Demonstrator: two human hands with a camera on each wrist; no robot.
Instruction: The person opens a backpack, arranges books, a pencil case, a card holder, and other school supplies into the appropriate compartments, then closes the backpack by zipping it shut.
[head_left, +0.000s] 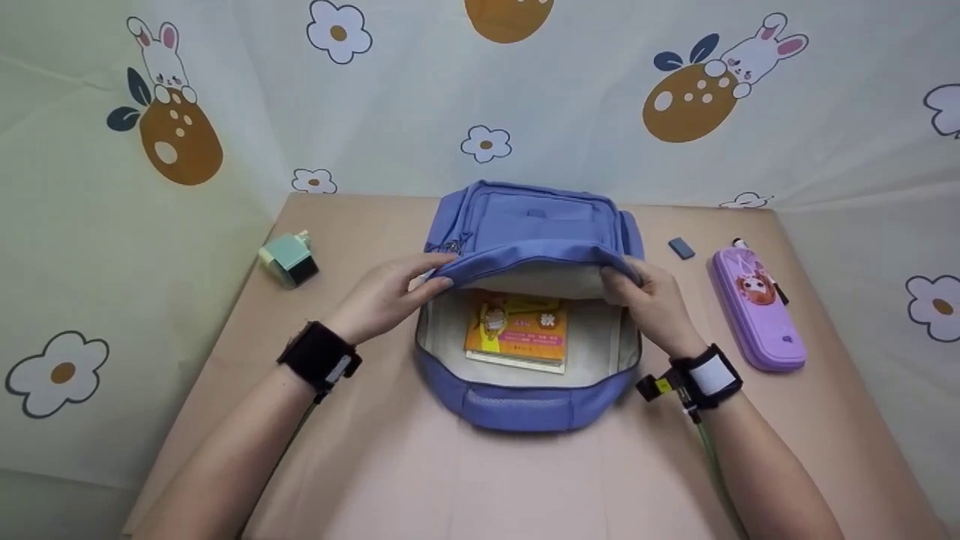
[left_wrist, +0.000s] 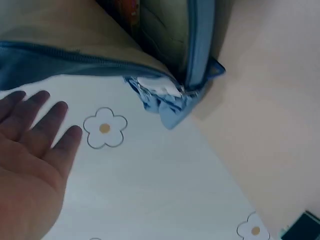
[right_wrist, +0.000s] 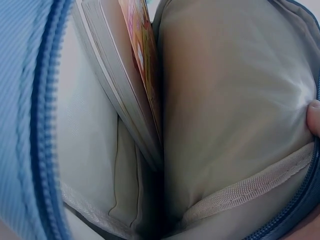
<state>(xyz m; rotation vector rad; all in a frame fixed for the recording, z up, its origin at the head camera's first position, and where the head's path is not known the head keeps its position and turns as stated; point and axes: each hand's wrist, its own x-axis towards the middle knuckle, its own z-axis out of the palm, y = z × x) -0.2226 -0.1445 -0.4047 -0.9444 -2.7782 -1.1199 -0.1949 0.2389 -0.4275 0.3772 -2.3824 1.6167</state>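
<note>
A blue backpack (head_left: 517,409) lies on the table with its main compartment unzipped and the front flap (head_left: 540,255) lifted. Inside, against the pale lining, are books, the top one with an orange cover (head_left: 517,330); their page edges show in the right wrist view. My right hand (head_left: 660,304) pinches the flap's right edge, thumb on the lining side. At the flap's left corner is my left hand (head_left: 390,292), thumb and forefinger spread beside the edge. In the left wrist view, the straight fingers (left_wrist: 57,125) stand just off the zipper edge.
A purple pencil case (head_left: 765,322) with a cartoon figure lies at the right, a black-and-white pen (head_left: 781,292) beside it. Close by is a small dark grey block (head_left: 681,248). At the left sits a mint-green object (head_left: 289,255) with a black face. A patterned cloth (head_left: 405,97) hangs behind the table.
</note>
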